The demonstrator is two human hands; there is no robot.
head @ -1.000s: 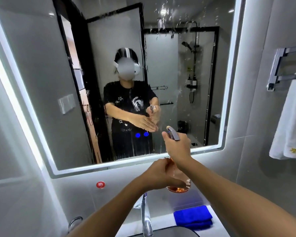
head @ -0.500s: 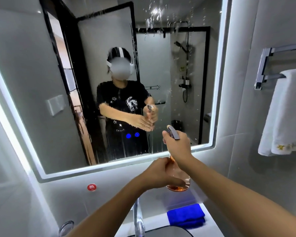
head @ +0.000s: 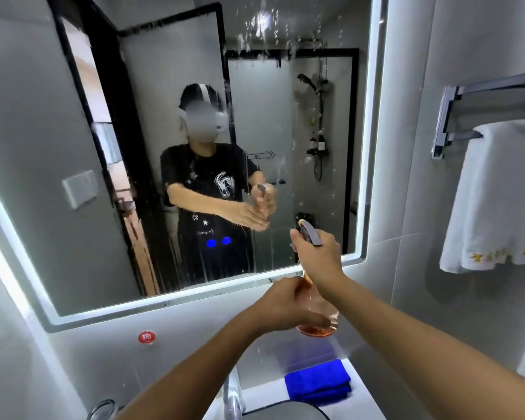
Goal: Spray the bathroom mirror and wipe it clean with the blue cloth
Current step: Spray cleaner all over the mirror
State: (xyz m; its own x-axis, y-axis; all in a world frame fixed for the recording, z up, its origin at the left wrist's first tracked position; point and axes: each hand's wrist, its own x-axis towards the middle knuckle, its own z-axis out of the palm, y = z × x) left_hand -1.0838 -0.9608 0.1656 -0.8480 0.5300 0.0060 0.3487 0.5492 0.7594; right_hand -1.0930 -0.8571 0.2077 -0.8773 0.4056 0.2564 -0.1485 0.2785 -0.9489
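The lit-edged bathroom mirror (head: 43, 147) fills the upper left, with droplets and wet streaks running down its middle and top. I hold a clear spray bottle (head: 322, 310) with orange liquid in front of its lower right corner. My right hand (head: 319, 259) grips the neck, under the grey spray head (head: 311, 233). My left hand (head: 285, 304) cups the bottle's body from the left. The folded blue cloth (head: 317, 383) lies on the counter below the bottle, untouched.
A chrome tap (head: 232, 392) rises at the bottom centre beside the basin rim (head: 285, 409). A white towel (head: 497, 192) hangs from a metal rail (head: 449, 116) on the right wall. A red round sticker (head: 146, 337) marks the wall under the mirror.
My view has shifted right and slightly down, so the mirror sits further left. Both hands stay on the bottle in nearly the same pose. More droplets show on the glass.
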